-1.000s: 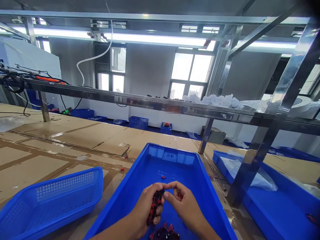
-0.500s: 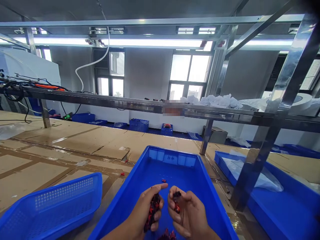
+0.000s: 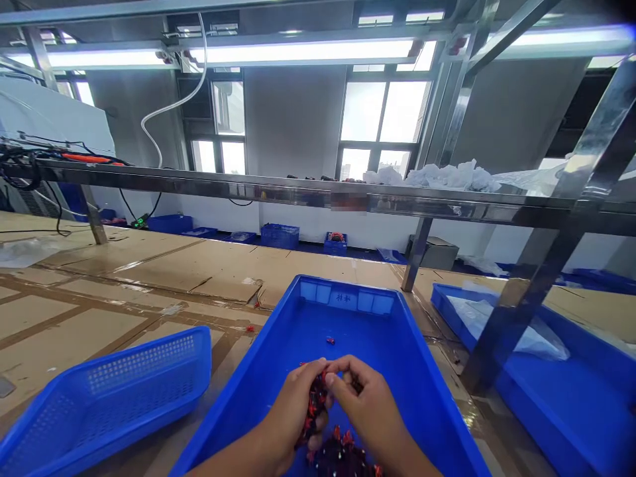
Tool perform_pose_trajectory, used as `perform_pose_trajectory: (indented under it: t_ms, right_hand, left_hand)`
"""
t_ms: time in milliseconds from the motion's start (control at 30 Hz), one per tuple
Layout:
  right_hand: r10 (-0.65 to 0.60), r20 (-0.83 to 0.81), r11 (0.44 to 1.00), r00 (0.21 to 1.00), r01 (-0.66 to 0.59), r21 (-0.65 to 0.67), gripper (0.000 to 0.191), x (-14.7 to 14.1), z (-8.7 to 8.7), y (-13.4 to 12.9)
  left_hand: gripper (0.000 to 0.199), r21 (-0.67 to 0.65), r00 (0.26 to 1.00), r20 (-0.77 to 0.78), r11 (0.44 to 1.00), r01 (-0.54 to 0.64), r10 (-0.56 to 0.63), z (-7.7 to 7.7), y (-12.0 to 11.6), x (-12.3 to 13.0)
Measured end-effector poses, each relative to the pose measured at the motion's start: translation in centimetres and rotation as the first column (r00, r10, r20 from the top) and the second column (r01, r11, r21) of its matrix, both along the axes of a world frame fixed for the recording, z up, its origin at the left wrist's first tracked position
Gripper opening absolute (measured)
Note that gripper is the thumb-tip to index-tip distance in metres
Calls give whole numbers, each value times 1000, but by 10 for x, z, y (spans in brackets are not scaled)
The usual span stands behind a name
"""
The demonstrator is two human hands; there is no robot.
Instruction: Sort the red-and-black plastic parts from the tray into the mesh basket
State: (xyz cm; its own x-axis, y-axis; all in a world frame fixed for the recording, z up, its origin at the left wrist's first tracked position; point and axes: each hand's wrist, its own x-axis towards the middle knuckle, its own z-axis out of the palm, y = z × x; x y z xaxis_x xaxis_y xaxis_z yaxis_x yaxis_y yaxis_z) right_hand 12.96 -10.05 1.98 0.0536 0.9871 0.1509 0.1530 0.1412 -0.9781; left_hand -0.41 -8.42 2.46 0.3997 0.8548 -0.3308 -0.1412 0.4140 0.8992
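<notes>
My left hand (image 3: pixel 291 417) is shut around a clump of small red and black parts (image 3: pixel 314 412), low in a blue plastic tray (image 3: pixel 342 291). My right hand (image 3: pixel 362 397) presses in from the other side, its fingertips pinching the top of that clump. Directly below both hands lies a dark pile of the same parts (image 3: pixel 342 457), cut off by the picture's lower edge. One small red piece (image 3: pixel 330 340) lies alone on the tray floor, well ahead of my hands.
A blue perforated basket (image 3: pixel 144 371) sits left of the tray, and a blue tray holding a clear bag (image 3: pixel 501 324) sits right behind a steel frame post (image 3: pixel 517 291). Cardboard covers the table. Several blue crates line the far wall.
My hands, apart half a second ago, have come back together, with my right fingers closing onto the clump. The view has tilted slightly downward, showing more of the pile.
</notes>
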Motion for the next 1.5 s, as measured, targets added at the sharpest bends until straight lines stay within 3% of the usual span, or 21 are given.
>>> perform_pose_trajectory:
  t_ms: [33,100,167,233,333,400,433,500,567,667,733,833,900,933,1000,1067,1200,1333,1400,1500]
  right_hand:
    - [-1,-211,996,978,-19,-91,23,1,0,1]
    - [-20,-564,968,825,-126,-219,27,3,-1,3]
    - [-29,-701,947,712,-205,-247,25,5,-1,4]
    - [-25,-682,943,731,-209,-258,27,7,-1,5]
    - [0,-469,972,883,-111,-209,33,10,-1,6]
    - [18,-172,997,985,-30,-66,29,12,1,5]
    - [9,-6,1000,1000,-9,8,26,14,3,4]
    - [21,270,996,963,-42,72,27,19,9,0]
    - [94,443,991,892,-126,42,22,22,16,-4]
    - [151,576,974,803,-220,51,10,22,24,-8]
    - [119,577,969,808,-222,110,13,19,25,-9]
    - [66,392,989,918,-111,94,9,15,21,-6]
    - [68,61,994,996,-62,-92,9,17,17,-2]
    - [68,-153,973,986,-99,-208,15,18,14,1]
    - [53,-518,902,854,-264,-342,26,23,10,5]
    - [59,-681,854,730,-390,-345,35,28,7,7]
    - [83,-723,844,686,-434,-315,45,31,5,9]
    - [18,-761,868,649,-388,-310,28,28,8,6]
    - [15,-723,893,691,-335,-301,25,26,7,5]
    - [126,-477,935,870,-265,-236,26,19,5,2]
  left_hand:
    - [43,-30,1000,15,1000,4,-3,-1,0,-1]
    - [44,-64,998,54,998,25,-22,-3,2,-2]
    - [45,-71,995,88,996,45,-39,-5,5,-3]
    - [44,-59,992,115,997,53,-46,-6,8,-4]
    - [43,-95,989,130,993,77,-64,-6,12,-5]
    - [45,-167,986,123,977,130,-110,-4,13,-8]
    - [45,-195,982,122,967,163,-141,-2,14,-10]
    - [48,-195,967,108,949,247,-230,2,13,-13]
    - [51,-106,941,33,935,339,-337,5,12,-16]
    - [58,73,909,-104,908,412,-404,5,8,-16]
    - [61,102,928,-101,924,369,-360,2,6,-13]
    - [64,22,963,-64,965,263,-261,1,6,-9]
    - [64,-28,978,-49,979,203,-204,1,8,-8]
    - [63,-42,982,-42,982,185,-186,1,9,-9]
    - [62,-51,985,-31,985,167,-169,1,12,-10]
    - [62,-40,984,-23,984,175,-176,0,14,-10]
    - [64,-39,979,-45,979,198,-200,-4,15,-9]
    - [68,-53,969,-56,970,237,-240,-7,14,-8]
    - [69,-57,962,-47,962,266,-268,-7,13,-8]
    - [71,-47,954,-57,956,291,-293,-5,10,-9]
